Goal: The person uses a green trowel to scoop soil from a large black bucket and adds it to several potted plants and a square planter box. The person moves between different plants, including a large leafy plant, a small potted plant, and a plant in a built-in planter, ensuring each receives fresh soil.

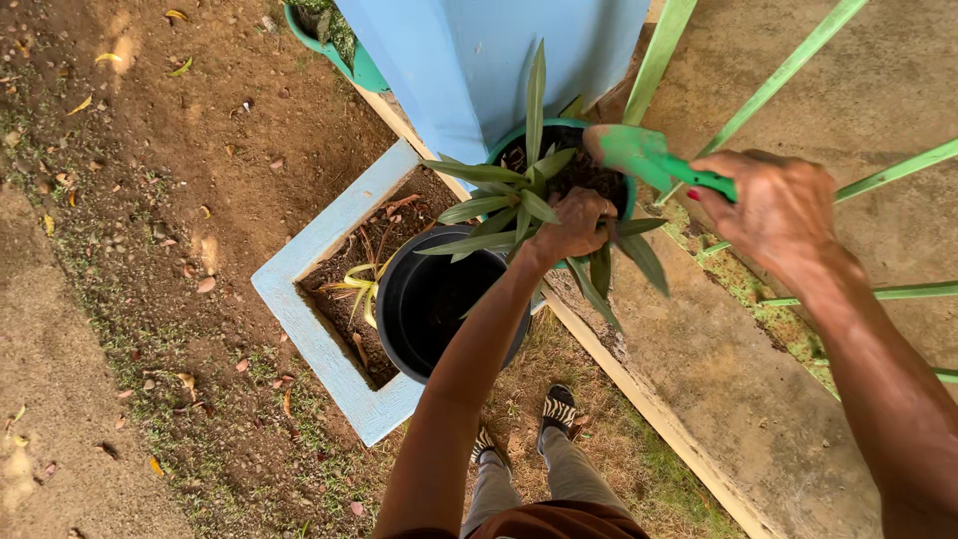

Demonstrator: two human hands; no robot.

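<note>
Down by my striped shoes [559, 409] the grass is thin, and just beyond them a black pot [439, 299] sits with nothing in it, tilted in the corner of the pale blue planter frame [299, 309], where only dry soil and a few yellowed leaves lie. Past that, my left hand [577, 225] has its fingers closed around the base of the spiky green plant [519, 195], which stands rooted in the teal pot [559, 135] against the blue pillar [469, 60]. My right hand [768, 205] is wrapped tight on the handle of a green trowel [649, 158], its blade over the teal pot's rim. I judge the plant is not yet lifted out; the black pot waits unfilled.
</note>
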